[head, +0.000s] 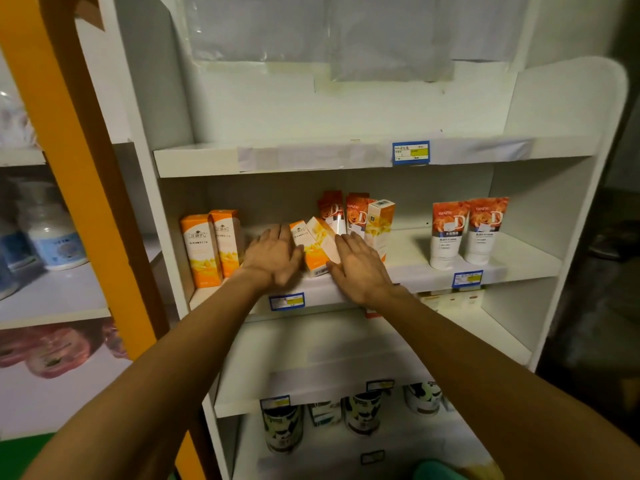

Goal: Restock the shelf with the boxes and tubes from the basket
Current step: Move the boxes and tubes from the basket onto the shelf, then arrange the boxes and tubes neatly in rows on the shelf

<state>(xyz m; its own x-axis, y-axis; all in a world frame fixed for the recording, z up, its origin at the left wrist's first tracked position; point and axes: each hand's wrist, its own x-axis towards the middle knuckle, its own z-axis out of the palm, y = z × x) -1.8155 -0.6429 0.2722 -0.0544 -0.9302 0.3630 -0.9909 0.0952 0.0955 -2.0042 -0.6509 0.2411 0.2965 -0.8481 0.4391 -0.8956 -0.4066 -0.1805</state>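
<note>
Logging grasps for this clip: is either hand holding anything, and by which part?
Neither grips anything. The left hand and right hand lie flat-fingered against either side of the two tilted orange boxes, pressing them between.

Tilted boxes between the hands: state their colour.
Orange and white boxes, seen in the head view.

Both forearms bare; no sleeves, nothing worn.

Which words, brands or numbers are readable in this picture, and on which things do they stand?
"DANZU" and a large "D": on the two tubes at the right.
"D": on the tubes behind the leaning boxes.
Orange boxes at the left: print too blurred to read.
Blue price labels: too small to read.
</note>
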